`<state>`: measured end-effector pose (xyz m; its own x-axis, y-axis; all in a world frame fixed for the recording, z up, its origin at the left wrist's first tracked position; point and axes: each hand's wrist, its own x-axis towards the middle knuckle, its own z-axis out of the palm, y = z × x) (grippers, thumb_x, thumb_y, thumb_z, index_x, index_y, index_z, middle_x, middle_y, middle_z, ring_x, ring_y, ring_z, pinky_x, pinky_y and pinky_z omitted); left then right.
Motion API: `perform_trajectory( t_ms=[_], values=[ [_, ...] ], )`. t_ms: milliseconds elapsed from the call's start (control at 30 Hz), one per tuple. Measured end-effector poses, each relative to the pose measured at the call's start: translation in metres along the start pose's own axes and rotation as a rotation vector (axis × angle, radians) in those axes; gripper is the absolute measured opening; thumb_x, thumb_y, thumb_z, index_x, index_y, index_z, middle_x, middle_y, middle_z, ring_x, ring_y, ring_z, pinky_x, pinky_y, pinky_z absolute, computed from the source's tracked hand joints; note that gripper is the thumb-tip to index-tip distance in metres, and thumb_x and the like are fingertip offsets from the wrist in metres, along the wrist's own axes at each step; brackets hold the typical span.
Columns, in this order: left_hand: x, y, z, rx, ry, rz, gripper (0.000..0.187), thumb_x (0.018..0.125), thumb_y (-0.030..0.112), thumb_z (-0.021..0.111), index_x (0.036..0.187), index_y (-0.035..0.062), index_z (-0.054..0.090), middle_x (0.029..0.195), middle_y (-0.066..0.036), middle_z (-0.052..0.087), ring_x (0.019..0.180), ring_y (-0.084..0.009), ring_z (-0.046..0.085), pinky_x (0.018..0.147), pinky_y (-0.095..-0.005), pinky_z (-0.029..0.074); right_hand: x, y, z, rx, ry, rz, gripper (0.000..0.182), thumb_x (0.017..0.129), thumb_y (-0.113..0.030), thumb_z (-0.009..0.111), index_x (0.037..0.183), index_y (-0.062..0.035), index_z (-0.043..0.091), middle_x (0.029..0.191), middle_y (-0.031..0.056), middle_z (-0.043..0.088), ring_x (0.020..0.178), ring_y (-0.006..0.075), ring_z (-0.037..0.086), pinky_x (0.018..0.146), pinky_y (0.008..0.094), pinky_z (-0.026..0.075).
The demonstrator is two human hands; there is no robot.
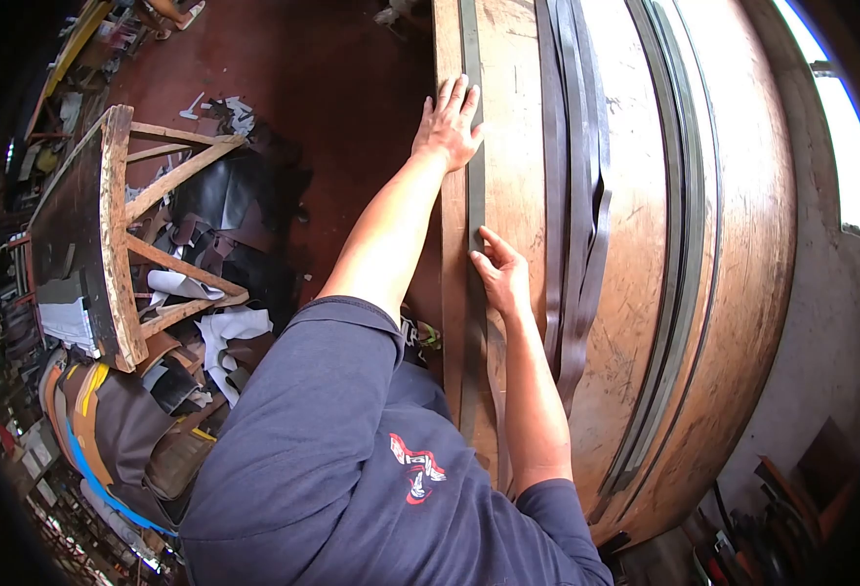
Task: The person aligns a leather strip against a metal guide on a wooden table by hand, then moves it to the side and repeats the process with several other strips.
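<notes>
A long, narrow dark strip [476,190] lies lengthwise near the left edge of a wooden tabletop [518,127]. My left hand [447,127] rests flat across it near the far end, fingers stretched out. Closer to my body, my right hand [505,273] has its thumb and index fingertip at the strip's right side, the other fingers curled. The grip looks like a light pinch, though the exact contact is hard to make out. Right of that hand runs a bundle of dark, leather-like strips [576,195], loose and wavy.
More long, narrow strips [679,195] lie farther right on the tabletop. To the left, a wooden-framed stand [122,234] sits among scraps [230,337] and rolled sheets [127,420] on the red floor [352,59]. Another person's foot [193,15] shows at top left.
</notes>
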<state>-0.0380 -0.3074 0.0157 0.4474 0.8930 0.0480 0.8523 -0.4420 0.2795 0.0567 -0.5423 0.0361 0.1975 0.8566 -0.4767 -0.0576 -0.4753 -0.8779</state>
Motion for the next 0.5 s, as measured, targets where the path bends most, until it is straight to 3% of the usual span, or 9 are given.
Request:
perform_trajectory(
  t_ms=[500],
  values=[
    [0.0018, 0.0, -0.0024, -0.031, -0.033, 0.011, 0.069, 0.096, 0.045, 0.045, 0.15, 0.008, 0.026, 0.16, -0.012, 0.011, 0.148, -0.0278, 0.006, 0.118, -0.0512, 0.016, -0.0033, -0.0053, 0.0054, -0.024, 0.075, 0.021, 0.046, 0.085, -0.003, 0.069, 0.13, -0.0046, 0.059, 0.09, -0.0002, 0.065, 0.08, 0.0054, 0.056, 0.075, 0.0207, 0.047]
  ],
)
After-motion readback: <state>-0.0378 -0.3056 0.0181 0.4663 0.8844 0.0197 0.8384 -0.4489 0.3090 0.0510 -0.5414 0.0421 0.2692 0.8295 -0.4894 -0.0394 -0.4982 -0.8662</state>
